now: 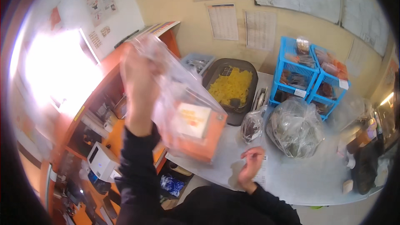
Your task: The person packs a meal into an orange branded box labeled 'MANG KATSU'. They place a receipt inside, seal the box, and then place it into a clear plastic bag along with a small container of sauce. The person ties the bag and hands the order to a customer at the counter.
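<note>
My left hand (141,85) is raised at the left, blurred by motion, with its fingers closed round the gathered top of a clear plastic bag (177,85). Inside the hanging bag are an orange box (208,146) and a flat white piece with orange print (192,119), tilted against each other. Low over the front of the metal table (225,141), my right hand (251,166) is loosely bent and holds nothing that I can see. Beside it lies a white paper slip (262,171). A small clear bag with dark contents (251,127) stands just beyond that hand.
A dark tray of yellow food (231,85) sits at the back, next to a light-blue bin (198,63). Blue stacked baskets (293,73) hold packets. In front of them is a big knotted plastic bag (295,128). An orange shelf unit (79,121) with a white device (102,162) stands left.
</note>
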`<act>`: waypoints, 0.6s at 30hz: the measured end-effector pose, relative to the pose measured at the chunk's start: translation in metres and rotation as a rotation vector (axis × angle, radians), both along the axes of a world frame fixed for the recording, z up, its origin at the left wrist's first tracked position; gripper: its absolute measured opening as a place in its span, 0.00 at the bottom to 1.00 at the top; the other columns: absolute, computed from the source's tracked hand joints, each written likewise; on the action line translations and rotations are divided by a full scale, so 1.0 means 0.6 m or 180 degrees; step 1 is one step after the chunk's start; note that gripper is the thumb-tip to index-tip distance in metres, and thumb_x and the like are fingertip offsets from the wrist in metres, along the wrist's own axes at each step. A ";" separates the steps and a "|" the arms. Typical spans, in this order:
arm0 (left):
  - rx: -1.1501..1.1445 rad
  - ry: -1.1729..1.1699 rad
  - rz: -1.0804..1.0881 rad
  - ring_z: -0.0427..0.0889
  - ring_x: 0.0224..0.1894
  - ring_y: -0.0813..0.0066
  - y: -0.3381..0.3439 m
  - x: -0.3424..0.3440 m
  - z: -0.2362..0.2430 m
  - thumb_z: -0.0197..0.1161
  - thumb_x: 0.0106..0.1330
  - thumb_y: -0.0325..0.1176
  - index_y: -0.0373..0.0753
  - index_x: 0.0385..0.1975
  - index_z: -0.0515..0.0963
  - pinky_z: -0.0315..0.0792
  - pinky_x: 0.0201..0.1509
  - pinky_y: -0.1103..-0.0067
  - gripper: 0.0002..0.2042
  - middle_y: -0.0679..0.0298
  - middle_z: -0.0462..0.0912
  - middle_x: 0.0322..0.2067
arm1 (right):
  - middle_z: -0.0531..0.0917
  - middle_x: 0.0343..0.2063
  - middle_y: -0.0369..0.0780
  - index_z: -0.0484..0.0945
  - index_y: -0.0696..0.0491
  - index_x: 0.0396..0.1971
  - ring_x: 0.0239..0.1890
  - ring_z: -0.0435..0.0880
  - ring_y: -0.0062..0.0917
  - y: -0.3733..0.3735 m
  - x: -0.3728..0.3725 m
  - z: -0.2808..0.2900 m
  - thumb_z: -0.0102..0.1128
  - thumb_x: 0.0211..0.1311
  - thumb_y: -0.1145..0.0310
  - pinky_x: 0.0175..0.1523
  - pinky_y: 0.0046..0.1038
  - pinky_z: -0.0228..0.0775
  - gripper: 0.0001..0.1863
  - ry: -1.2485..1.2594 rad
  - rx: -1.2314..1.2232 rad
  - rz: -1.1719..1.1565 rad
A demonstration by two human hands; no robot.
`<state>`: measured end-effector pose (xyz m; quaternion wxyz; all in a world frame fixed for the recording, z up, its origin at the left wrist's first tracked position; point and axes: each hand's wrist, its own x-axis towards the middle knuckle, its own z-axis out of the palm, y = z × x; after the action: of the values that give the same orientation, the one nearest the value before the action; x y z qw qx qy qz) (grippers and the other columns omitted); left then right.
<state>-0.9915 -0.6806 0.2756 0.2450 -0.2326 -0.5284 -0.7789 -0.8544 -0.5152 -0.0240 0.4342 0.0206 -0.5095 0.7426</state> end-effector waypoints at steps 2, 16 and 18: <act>-0.0463 0.0452 -0.0092 0.70 0.25 0.82 -0.095 -0.054 0.063 0.44 0.66 0.27 0.34 0.38 0.69 0.66 0.26 0.86 0.07 0.64 0.72 0.28 | 0.74 0.39 0.40 0.68 0.53 0.43 0.32 0.74 0.28 -0.081 -0.021 -0.047 0.45 0.66 0.63 0.42 0.32 0.68 0.12 -0.1533 -0.1137 0.0799; -0.2162 0.0264 0.2082 0.72 0.29 0.78 -0.298 0.041 0.422 0.51 0.63 0.37 0.33 0.40 0.72 0.68 0.29 0.82 0.14 0.62 0.74 0.32 | 0.47 0.66 0.36 0.28 0.34 0.69 0.65 0.60 0.32 -0.085 -0.022 0.330 0.51 0.64 0.69 0.60 0.41 0.63 0.46 0.1315 -0.2520 0.5497; -0.2143 0.0253 0.2137 0.72 0.28 0.79 -0.290 0.061 0.425 0.51 0.63 0.36 0.33 0.40 0.72 0.68 0.29 0.82 0.13 0.62 0.74 0.31 | 0.42 0.67 0.37 0.25 0.36 0.69 0.67 0.55 0.33 -0.090 0.011 0.341 0.54 0.61 0.72 0.60 0.41 0.62 0.50 0.1725 -0.1665 0.4724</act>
<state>-0.9552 -0.8544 0.5304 0.4140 -0.1451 -0.7876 -0.4326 -0.8475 -0.5693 0.1809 -0.0698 0.4277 -0.0524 0.8997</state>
